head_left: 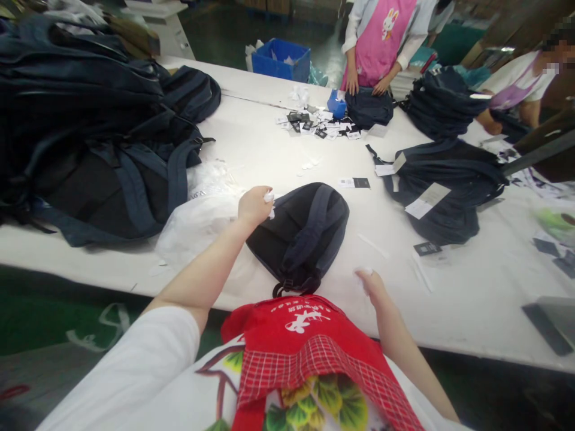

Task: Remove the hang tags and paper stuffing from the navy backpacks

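Observation:
A dark navy backpack (309,227) lies on the table in front of me, its black back panel and shoulder straps facing up. At its upper left edge is my left hand (255,206), fingers curled closed, with white coverings or scraps at the fingertips. Whether it grips the bag's edge or something small, I cannot make out. My right hand (372,282) hovers right of the bag, apart from it, thumb away from the partly hidden fingers; white shows at its fingertips too. A crumpled clear plastic bag (193,230) lies beside my left forearm.
Stacked navy backpacks (90,131) fill the left side. Another tagged backpack (444,185) lies to the right, near a paper tag (354,182). Loose tags (321,124) are heaped farther back, before a co-worker in a pink apron (377,36). A blue bin (281,60) stands behind the table.

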A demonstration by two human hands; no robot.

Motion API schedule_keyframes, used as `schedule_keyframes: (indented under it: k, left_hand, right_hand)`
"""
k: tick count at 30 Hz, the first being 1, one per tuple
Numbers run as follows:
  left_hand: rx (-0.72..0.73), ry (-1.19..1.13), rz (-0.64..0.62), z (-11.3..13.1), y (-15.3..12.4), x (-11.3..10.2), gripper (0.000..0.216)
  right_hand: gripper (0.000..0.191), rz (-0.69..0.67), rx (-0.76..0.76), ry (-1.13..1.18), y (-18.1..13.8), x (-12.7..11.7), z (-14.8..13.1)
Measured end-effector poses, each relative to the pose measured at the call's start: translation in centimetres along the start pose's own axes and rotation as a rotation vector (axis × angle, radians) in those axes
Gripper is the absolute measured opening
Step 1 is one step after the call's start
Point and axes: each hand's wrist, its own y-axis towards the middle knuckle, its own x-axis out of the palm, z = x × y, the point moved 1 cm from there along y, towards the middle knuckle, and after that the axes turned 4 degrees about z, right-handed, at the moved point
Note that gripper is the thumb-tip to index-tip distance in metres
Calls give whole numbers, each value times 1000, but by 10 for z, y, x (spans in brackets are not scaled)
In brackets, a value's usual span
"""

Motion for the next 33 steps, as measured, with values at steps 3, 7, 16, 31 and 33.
schedule_keyframes:
  k: [3, 7, 16, 31, 33]
  left_hand:
    - [74, -62, -135, 12, -34, 12, 29]
    - [157, -129, -381, 32, -83, 39, 24]
    - [144, -139, -592, 50, -134, 56, 34]
    - [-97, -836, -660, 73, -84, -106, 51]
    - [-68, -595, -542, 69, -78, -97, 49]
  right_hand:
    - [35, -84, 93, 15, -1, 24, 7]
    - [30, -141, 178, 92, 11, 54, 1]
    - [22, -437, 211, 404, -1, 96, -62]
    - [29, -563, -498, 495, -125, 42, -192]
    - [28, -662, -553, 417, -128, 57, -191]
